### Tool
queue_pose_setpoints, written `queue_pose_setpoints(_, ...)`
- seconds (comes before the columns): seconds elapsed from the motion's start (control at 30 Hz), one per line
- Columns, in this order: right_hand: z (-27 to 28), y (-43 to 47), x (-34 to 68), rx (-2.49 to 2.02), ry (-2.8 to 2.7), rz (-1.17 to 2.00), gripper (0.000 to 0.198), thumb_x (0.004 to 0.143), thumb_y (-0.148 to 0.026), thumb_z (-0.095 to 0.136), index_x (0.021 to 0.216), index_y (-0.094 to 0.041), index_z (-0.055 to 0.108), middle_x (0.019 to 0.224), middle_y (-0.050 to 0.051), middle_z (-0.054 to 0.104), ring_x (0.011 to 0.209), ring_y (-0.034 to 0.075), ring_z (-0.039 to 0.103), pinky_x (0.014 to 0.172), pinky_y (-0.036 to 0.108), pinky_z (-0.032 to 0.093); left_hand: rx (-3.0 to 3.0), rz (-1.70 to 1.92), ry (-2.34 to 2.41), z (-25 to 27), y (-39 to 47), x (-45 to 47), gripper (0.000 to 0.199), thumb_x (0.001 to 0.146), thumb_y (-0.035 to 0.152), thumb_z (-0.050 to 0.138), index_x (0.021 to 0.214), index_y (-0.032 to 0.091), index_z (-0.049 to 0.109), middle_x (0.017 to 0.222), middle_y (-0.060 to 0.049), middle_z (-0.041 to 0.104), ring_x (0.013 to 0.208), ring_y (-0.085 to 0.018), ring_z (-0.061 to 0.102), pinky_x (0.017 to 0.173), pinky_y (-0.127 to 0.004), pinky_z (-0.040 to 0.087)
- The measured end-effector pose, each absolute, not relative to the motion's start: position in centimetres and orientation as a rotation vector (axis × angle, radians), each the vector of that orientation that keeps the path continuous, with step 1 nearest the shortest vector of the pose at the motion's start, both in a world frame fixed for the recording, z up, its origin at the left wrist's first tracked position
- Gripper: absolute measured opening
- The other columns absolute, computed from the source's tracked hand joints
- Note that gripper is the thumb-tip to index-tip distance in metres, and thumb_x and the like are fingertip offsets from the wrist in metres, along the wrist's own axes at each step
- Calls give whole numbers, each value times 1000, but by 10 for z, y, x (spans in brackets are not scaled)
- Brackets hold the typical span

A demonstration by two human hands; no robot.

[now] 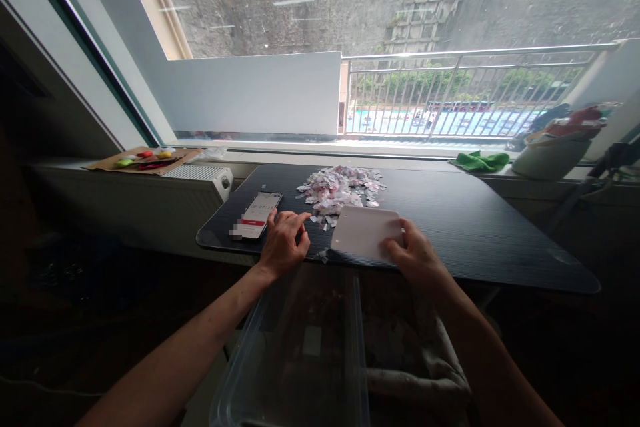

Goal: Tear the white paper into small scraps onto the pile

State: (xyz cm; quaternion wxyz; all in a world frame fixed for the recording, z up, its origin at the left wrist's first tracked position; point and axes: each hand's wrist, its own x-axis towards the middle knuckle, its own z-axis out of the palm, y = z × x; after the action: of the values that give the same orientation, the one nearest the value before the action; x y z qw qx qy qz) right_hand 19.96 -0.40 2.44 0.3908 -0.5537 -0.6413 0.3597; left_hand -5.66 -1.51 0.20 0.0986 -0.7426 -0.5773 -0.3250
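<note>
Now the white card (365,230) is by the near edge of the black table (500,233), its long side going from 9 to 3 o'clock. The right hand (415,250) pinches its 3 o'clock end. The left hand (287,240) has thumb and pointing finger apart, between the card and the phone (260,215) at 9 o'clock. From the card, paper bits (343,188) heap up at 11, a green cloth (480,161) sits at 2, a clear box (357,347) is at 7, and a big window fills 12.
</note>
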Motion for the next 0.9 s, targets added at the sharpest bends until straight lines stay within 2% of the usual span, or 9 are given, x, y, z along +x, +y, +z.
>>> queue_pose_setpoints(0.3,23,-9,193,-1327,-1644,1086,39,69,-31,51,106,-18,50,82,3,62,71,18,58,61,28,44,-2186,-972,-1701,0,-15,-57,35,79,17,47,112,20,56,80,-1,62,98,-22,55,110,-49,19)
queue_pose_setpoints(0.47,24,-10,195,-1401,-1641,981,35,69,-29,53,102,-18,51,82,3,62,71,17,57,60,27,43,-2187,-974,-1694,1,-15,-57,34,79,18,47,112,19,56,80,-1,63,99,-22,55,109,-50,19)
queue_pose_setpoints(0.63,21,-10,193,-1309,-1635,1095,37,70,-30,53,105,-19,51,81,2,62,69,17,58,59,26,44,-2186,-968,-1704,1,-15,-57,34,79,18,47,112,20,56,79,-1,63,99,-22,55,109,-50,19)
queue_pose_setpoints(0.9,20,-8,189,-1296,-1639,1058,35,72,-29,53,105,-19,50,80,1,62,67,15,57,58,25,43,-2184,-969,-1700,0,-15,-57,34,79,18,47,112,20,56,79,-1,63,99,-22,55,110,-50,19)
